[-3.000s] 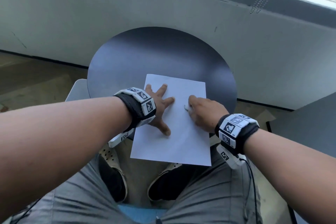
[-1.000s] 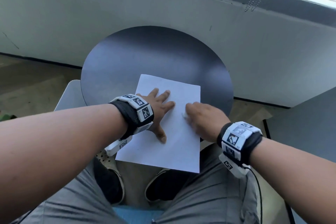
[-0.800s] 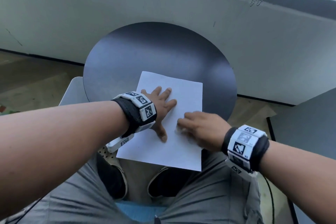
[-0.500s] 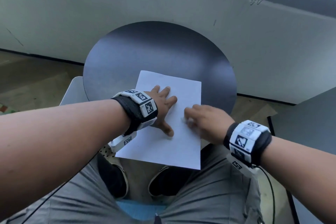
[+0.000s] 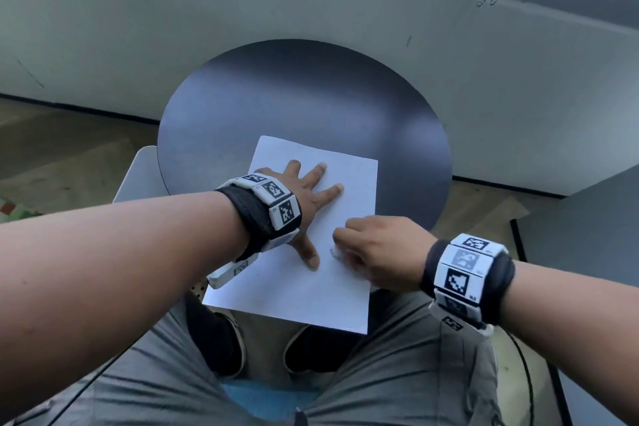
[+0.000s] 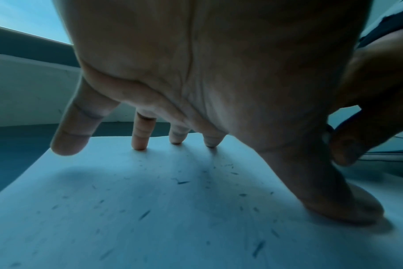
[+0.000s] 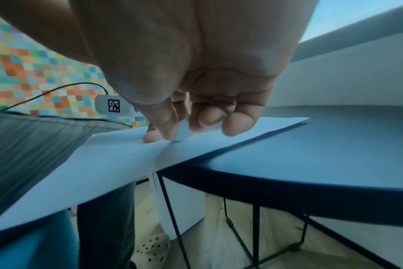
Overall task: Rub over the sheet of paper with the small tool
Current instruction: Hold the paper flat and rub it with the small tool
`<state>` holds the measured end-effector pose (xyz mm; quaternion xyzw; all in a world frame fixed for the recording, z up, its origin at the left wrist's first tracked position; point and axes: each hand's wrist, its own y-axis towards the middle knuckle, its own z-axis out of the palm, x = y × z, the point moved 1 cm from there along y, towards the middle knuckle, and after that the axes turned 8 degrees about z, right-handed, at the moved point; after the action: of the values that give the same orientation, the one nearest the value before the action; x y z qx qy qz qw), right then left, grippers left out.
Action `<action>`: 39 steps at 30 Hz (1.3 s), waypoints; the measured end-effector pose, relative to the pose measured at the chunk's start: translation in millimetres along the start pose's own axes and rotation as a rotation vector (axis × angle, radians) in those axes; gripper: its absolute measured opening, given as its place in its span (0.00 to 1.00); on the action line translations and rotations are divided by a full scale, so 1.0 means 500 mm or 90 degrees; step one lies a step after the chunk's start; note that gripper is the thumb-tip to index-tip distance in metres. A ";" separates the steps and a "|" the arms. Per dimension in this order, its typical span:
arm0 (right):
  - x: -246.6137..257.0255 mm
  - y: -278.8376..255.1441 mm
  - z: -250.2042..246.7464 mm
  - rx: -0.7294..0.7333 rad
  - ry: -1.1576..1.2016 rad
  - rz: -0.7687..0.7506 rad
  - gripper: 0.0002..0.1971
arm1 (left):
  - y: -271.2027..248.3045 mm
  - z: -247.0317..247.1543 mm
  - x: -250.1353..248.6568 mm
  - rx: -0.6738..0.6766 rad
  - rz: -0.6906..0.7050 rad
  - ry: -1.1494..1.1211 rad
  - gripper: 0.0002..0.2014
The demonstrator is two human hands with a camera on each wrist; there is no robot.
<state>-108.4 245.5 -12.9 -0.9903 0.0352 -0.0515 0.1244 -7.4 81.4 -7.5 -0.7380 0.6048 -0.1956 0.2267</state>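
Observation:
A white sheet of paper (image 5: 304, 280) lies on the near part of a round dark table (image 5: 304, 93), its near end hanging over the table's edge. My left hand (image 5: 307, 194) lies spread flat on the sheet, fingers straight and thumb pressed down (image 6: 334, 205). My right hand (image 5: 366, 252) sits just right of that thumb and pinches a small white eraser-like tool (image 7: 182, 132), whose tip (image 5: 334, 253) touches the paper. Small dark crumbs (image 6: 182, 182) are scattered over the sheet (image 6: 150, 218) under my left palm.
The table stands on thin black legs (image 7: 173, 218) close to a grey wall (image 5: 242, 10) under a window. My knees in grey trousers (image 5: 397, 373) and my shoes (image 5: 221, 342) are below the sheet's overhang. A second dark surface (image 5: 594, 235) is at the right.
My right hand has rubbed back and forth with the tool, ending nearer my left thumb. The left hand has spread its fingers wider on the sheet, which shifted slightly.

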 end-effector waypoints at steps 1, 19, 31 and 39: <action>-0.002 0.011 -0.001 -0.009 -0.009 0.005 0.11 | 0.002 0.000 -0.001 0.002 0.002 0.004 0.70; -0.104 0.077 -0.027 -0.016 0.002 0.255 0.12 | 0.001 0.003 -0.007 0.003 0.004 -0.038 0.70; -0.103 0.069 -0.021 -0.029 0.056 0.215 0.15 | 0.001 0.013 -0.001 0.003 -0.013 -0.051 0.71; -0.137 0.071 -0.017 -0.038 0.024 0.248 0.13 | 0.006 0.009 -0.005 0.011 -0.009 -0.049 0.70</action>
<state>-179.5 214.6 -19.8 -0.9668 0.2300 -0.0442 0.1022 -7.9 84.0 -13.0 -0.7472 0.5887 -0.1738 0.2549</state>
